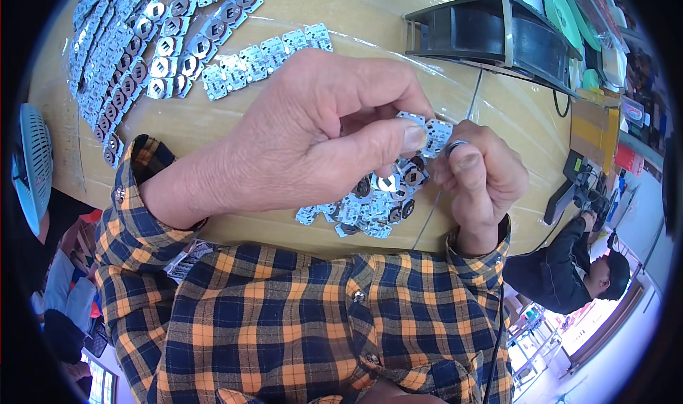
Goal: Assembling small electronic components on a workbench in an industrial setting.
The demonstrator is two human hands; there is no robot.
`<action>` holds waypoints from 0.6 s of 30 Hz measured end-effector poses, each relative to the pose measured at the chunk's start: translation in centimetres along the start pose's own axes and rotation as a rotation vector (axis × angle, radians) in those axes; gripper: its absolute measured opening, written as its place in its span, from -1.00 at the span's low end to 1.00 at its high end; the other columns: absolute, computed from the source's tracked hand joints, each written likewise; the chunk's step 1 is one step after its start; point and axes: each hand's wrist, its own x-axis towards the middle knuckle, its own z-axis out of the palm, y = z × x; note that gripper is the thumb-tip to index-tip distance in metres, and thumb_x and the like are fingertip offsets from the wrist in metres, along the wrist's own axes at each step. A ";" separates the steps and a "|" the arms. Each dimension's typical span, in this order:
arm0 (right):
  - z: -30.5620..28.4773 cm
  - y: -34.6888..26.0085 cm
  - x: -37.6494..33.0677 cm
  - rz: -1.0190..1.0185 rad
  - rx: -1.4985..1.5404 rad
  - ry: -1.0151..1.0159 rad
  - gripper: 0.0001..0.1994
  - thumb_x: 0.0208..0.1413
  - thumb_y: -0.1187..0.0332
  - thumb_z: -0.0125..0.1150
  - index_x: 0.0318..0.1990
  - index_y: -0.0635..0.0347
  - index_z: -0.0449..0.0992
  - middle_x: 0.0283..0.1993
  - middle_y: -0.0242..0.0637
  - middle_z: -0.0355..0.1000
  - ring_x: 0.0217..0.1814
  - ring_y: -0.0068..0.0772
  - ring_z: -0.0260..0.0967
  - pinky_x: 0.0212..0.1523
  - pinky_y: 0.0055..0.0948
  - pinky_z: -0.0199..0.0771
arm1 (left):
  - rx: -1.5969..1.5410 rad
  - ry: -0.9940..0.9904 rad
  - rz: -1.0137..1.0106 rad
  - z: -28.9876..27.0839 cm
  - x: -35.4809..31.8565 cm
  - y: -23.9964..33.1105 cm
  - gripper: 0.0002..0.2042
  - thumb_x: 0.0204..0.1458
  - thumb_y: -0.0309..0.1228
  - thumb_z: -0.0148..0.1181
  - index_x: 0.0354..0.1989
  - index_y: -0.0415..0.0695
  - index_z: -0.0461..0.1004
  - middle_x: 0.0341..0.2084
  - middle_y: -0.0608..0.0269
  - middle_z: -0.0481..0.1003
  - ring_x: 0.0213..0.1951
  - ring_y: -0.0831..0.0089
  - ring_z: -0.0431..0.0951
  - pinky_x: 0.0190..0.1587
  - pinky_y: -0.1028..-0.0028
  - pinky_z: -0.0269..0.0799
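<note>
My left hand [320,119] pinches a small white circuit board [437,138] between thumb and fingers, above the table. Close beside it, my right hand [487,169] is closed, its thumb and finger on a small round silver piece [456,145] near the board's right edge. Whether the right fingertips also touch the board cannot be made out. Beneath both hands lies a loose pile of similar boards [366,212], some showing dark round holders. My left hand's curled fingers are partly hidden behind its thumb.
Long rows of boards [117,62] cover the table's far left, with a short row [267,59] nearer the middle. A black open-framed unit [462,30] stands at the far right. Left is a light-blue slatted thing [34,162]; a person in dark clothes [555,276] is at right.
</note>
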 end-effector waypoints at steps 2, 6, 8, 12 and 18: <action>0.1 -0.1 0.1 0.015 0.056 0.014 -0.71 0.19 0.30 0.20 -0.52 0.31 0.49 -0.63 -0.33 0.36 -0.66 -0.48 0.27 -0.62 -0.49 0.20 | 0.121 -0.070 0.076 -0.1 0.1 -0.1 -0.89 0.15 -0.52 0.14 -0.28 -0.31 0.53 -0.60 0.31 0.51 -0.58 0.71 0.51 -0.57 0.72 0.34; -0.3 -0.1 0.2 -0.040 -0.007 -0.026 -0.71 0.18 0.29 0.22 -0.51 0.31 0.50 -0.63 -0.33 0.36 -0.65 -0.47 0.30 -0.62 -0.49 0.21 | 0.078 -0.052 0.050 0.1 0.0 -0.1 -0.90 0.14 -0.51 0.15 -0.28 -0.31 0.53 -0.59 0.31 0.52 -0.58 0.69 0.51 -0.56 0.70 0.34; -0.5 -0.3 0.5 -0.038 -0.043 -0.157 -0.72 0.16 0.29 0.24 -0.51 0.31 0.50 -0.63 -0.32 0.37 -0.65 -0.47 0.32 -0.62 -0.49 0.22 | 0.091 -0.139 0.065 -0.1 0.1 -0.3 -0.90 0.14 -0.51 0.15 -0.28 -0.30 0.53 -0.58 0.30 0.52 -0.59 0.68 0.50 -0.57 0.68 0.35; 0.1 -0.2 0.6 -0.061 -0.047 -0.135 -0.73 0.15 0.30 0.25 -0.51 0.30 0.50 -0.65 -0.33 0.35 -0.65 -0.48 0.31 -0.63 -0.47 0.21 | 0.086 -0.131 0.000 0.1 0.0 -0.5 -0.89 0.14 -0.49 0.17 -0.28 -0.31 0.53 -0.56 0.31 0.52 -0.58 0.66 0.51 -0.57 0.66 0.35; 0.5 -0.8 -0.4 0.363 0.840 -0.116 -0.68 0.35 0.29 -0.05 -0.41 0.33 0.39 -0.65 -0.35 0.33 -0.77 -0.68 0.13 -0.76 -0.66 0.09 | -0.333 -0.071 -0.209 0.2 0.5 0.5 -0.84 0.13 -0.41 0.22 -0.31 -0.28 0.52 -0.55 0.32 0.53 -0.58 0.67 0.53 -0.59 0.71 0.35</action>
